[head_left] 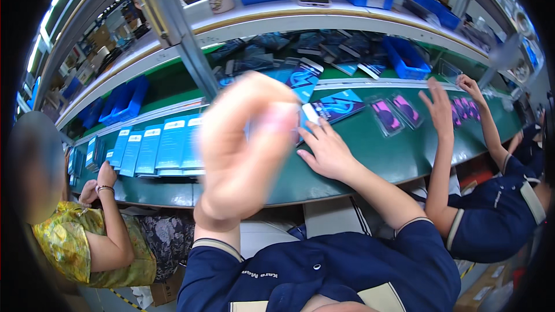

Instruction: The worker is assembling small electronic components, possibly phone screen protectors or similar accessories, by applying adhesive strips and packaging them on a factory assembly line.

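My left hand (245,150) is raised close in front of me, blurred by motion. Its fingers are curled in toward the thumb, and whatever they may hold is hidden. Lower down, over the green table, my right hand (330,153) is spread open, its fingertips at the white edge of a flat blue-and-black printed package (337,107). Another such package (304,76) lies just beyond, partly behind my left hand.
Blue-and-white boxes (171,141) stand in a row at left, near a co-worker's hands (105,176). At right, another co-worker's hands (440,107) are near clear packs with pink contents (386,117). Dark packages (324,46) and a blue bin (406,60) lie beyond, under a shelf (277,18).
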Demonstrator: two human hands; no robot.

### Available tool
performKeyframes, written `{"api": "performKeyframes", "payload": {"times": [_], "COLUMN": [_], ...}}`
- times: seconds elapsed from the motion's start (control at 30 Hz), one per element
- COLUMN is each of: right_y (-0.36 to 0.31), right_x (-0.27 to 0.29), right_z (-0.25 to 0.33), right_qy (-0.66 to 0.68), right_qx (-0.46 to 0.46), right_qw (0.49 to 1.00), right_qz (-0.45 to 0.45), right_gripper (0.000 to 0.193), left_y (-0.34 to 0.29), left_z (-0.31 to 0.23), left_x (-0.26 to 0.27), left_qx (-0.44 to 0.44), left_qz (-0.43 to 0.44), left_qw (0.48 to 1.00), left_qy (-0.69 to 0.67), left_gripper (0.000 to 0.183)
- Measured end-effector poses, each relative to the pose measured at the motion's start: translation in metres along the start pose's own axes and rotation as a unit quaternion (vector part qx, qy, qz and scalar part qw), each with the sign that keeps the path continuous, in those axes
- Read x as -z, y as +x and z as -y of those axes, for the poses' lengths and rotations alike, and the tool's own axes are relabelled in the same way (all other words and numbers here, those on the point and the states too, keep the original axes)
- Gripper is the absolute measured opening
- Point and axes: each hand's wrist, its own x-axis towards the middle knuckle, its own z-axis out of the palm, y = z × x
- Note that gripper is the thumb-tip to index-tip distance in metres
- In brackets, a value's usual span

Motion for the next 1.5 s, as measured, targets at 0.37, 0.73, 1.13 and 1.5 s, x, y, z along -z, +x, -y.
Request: {"api": "performKeyframes", "payload": {"times": [0.37, 0.73, 1.13, 1.5], "right_y": [-0.03, -0.105, -0.101, -0.11], "right_x": [0.053, 0.042, 0.04, 0.048], "right_z": [-0.102, -0.06, -0.065, -0.078], "right_qy": [-0.009, -0.13, -0.145, -0.056], "right_qx": [-0.033, -0.283, -0.31, -0.336], "right_qw": [0.996, 0.944, 0.926, 0.925], "right_qz": [-0.087, -0.111, -0.158, -0.168], "right_gripper": [0.033, 0.051, 0.037, 0.031], "left_y": [-0.148, -0.143, -0.141, -0.089], "left_z": [0.104, 0.082, 0.094, 0.043], "left_x": [-0.099, -0.105, -0.137, -0.088], "left_qx": [0.116, 0.201, -0.01, 0.226], "left_qz": [0.24, 0.303, 0.379, 0.354], "left_qw": [0.845, 0.825, 0.865, 0.907], "left_qy": [0.463, 0.432, 0.328, 0.019], "left_gripper": [0.082, 0.087, 0.093, 0.059]}}
